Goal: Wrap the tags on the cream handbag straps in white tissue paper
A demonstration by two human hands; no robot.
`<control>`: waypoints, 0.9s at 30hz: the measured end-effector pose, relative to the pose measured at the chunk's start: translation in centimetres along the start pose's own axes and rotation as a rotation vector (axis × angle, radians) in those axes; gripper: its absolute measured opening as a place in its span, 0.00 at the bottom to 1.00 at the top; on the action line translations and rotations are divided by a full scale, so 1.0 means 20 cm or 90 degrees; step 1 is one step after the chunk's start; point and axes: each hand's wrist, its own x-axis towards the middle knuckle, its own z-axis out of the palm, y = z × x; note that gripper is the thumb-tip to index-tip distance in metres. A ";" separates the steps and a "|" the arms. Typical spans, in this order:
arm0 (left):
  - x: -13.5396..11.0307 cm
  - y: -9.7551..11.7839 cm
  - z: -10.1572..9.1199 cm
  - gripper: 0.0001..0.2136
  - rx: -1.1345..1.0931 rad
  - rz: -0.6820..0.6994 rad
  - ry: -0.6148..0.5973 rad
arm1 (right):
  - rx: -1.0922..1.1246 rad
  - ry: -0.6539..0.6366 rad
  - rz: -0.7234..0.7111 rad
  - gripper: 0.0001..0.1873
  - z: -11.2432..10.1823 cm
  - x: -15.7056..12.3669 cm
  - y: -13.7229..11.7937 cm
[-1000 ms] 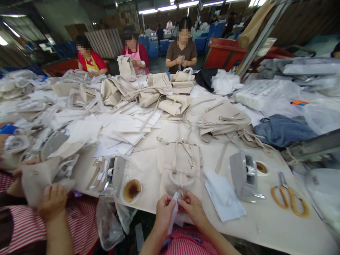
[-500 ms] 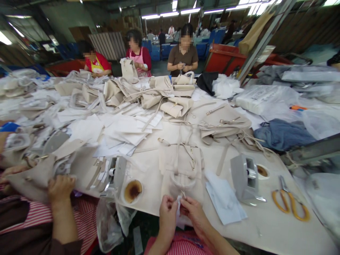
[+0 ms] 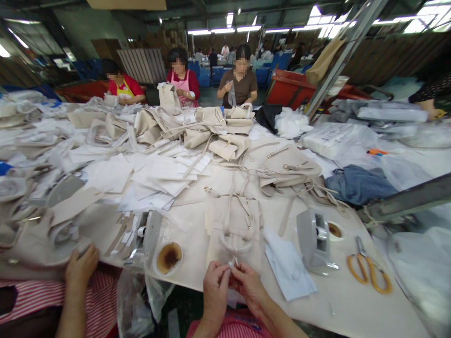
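Note:
My left hand (image 3: 215,286) and my right hand (image 3: 249,284) meet at the near table edge, fingers pinched together on a small white piece (image 3: 232,262) of paper or film. Both hands are closed on it. Just beyond them lies a cream handbag (image 3: 235,225) flat on the table, its handle loop toward me. A stack of white sheets (image 3: 289,266) lies to the right of my right hand.
A grey tape dispenser (image 3: 314,239) and orange-handled scissors (image 3: 368,267) lie at right. A brown-stained dish (image 3: 168,257) sits left of my hands. A co-worker's hand (image 3: 80,268) holds a bag at far left. Three people work across the table behind piled bags (image 3: 211,129).
My hands stayed together at the table edge and the white piece now shows smaller between the fingertips. The co-worker at left lowered their bag flat. The view shifted slightly.

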 end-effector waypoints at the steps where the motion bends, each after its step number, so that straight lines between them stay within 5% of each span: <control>1: 0.01 -0.01 0.01 0.15 -0.031 -0.034 -0.003 | -0.004 0.004 -0.005 0.29 0.00 0.00 0.00; 8: 0.07 -0.04 0.04 0.24 -0.264 -0.249 -0.076 | -0.080 0.044 0.008 0.24 -0.02 0.01 -0.05; 17: 0.07 -0.05 0.07 0.29 -0.203 -0.274 -0.097 | -0.214 0.080 -0.077 0.16 0.00 0.00 -0.16; 20: 0.08 -0.13 0.10 0.32 -0.158 -0.261 -0.067 | -0.315 0.144 -0.141 0.16 -0.22 -0.09 -0.35; 25: 0.06 -0.18 0.12 0.34 -0.178 -0.290 -0.080 | -0.470 0.495 -0.271 0.17 -0.83 -0.23 -0.79; 27: 0.05 -0.15 0.10 0.33 -0.185 -0.288 -0.093 | -0.528 0.551 -0.252 0.13 -1.01 -0.22 -0.90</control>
